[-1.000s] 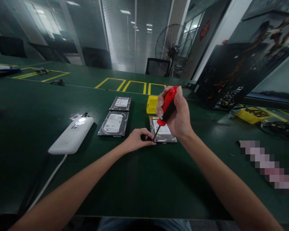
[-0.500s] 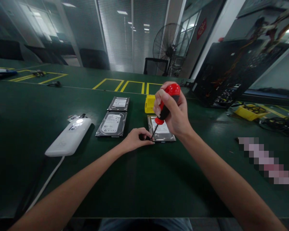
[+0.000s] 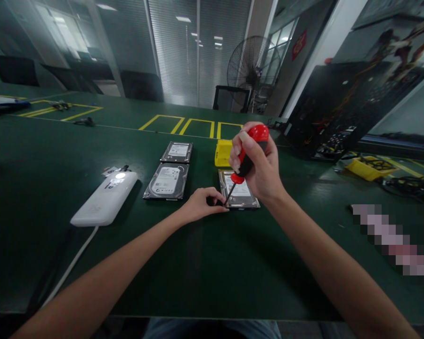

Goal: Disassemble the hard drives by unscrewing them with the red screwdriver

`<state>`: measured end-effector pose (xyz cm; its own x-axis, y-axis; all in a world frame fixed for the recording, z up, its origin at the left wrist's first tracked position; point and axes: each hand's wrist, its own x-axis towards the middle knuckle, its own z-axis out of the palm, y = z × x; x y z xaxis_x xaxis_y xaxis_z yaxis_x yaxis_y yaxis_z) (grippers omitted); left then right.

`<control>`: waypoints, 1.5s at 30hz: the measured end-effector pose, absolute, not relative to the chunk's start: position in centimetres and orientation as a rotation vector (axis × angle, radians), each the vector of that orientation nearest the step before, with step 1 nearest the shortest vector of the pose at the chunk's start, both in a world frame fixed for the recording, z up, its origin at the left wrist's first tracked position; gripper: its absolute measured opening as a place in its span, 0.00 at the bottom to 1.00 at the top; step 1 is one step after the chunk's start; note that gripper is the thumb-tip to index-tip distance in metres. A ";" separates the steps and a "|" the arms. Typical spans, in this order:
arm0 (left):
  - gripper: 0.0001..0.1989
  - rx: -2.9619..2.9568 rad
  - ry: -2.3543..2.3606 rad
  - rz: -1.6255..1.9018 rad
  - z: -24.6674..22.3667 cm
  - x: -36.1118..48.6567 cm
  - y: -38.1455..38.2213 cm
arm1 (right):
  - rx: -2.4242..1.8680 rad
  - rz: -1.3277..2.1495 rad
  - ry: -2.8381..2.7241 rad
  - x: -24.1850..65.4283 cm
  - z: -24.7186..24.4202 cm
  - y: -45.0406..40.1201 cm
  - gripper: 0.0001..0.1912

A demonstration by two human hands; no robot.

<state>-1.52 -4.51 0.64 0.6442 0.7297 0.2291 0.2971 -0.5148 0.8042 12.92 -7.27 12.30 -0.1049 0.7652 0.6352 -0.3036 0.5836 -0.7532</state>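
Observation:
My right hand (image 3: pixel 259 162) is wrapped round the red and black handle of a screwdriver (image 3: pixel 245 162). The tool slants down to the left, its tip at the front left corner of a hard drive (image 3: pixel 242 190). At that same corner my left hand (image 3: pixel 205 205) has thumb and fingers pinched near the tip, and what they hold, if anything, is too small to name. Left of my hands two more hard drives lie in a column, the nearer one (image 3: pixel 167 181) just in front of the farther one (image 3: pixel 177 151). A yellow tray (image 3: pixel 223 153) sits behind the right drive.
A white power bank (image 3: pixel 106 200) with a cable lies at the left of the green table (image 3: pixel 198 263). An open black computer case (image 3: pixel 346 106) stands at the back right, near a yellow basket (image 3: pixel 367 168) and black cables (image 3: pixel 413 187).
The whole view has shifted slightly, so things appear a little farther right. Both hands keep their grip and place at the drive's corner.

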 end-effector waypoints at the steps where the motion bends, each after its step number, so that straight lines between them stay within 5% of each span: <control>1: 0.11 2.101 0.801 0.724 0.6 -1.5 -4.5 | -0.435 0.945 -1.401 12.9 12.3 -7.3 0.12; 45: 0.09 2.132 0.831 0.685 1.4 -1.3 -4.8 | -0.427 0.857 -1.539 12.6 11.8 -7.5 0.15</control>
<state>-1.31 -4.79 1.39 0.6483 0.7333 0.2049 0.3413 -0.5204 0.7828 12.64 -7.49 11.81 -0.1705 0.7073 0.6860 -0.2111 0.6538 -0.7266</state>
